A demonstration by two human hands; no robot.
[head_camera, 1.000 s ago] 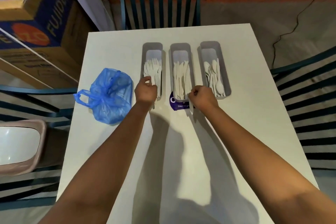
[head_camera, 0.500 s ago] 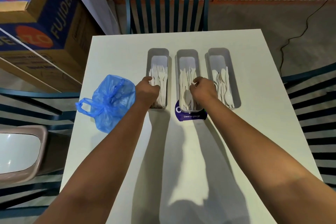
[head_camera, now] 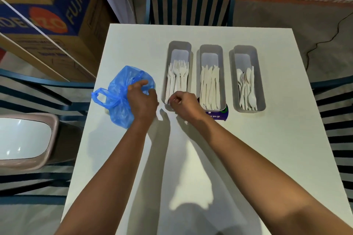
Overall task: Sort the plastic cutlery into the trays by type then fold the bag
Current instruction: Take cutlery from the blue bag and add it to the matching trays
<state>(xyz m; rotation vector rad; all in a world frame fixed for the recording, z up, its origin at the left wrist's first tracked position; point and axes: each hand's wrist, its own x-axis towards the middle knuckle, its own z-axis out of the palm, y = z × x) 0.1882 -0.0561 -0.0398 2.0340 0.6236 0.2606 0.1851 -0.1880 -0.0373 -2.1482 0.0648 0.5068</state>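
Left hand (head_camera: 142, 99) on bag (head_camera: 122, 97), grip loose, near table (head_camera: 286, 139) left edge. Right hand (head_camera: 184, 104) curled empty at fork tray (head_camera: 178, 47) front rim.

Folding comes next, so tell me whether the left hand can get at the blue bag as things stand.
Probably yes. The left hand is already over the blue bag, its fingers spread against the crumpled plastic, with nothing between them. The fork tray stands apart to the right, out of the way.
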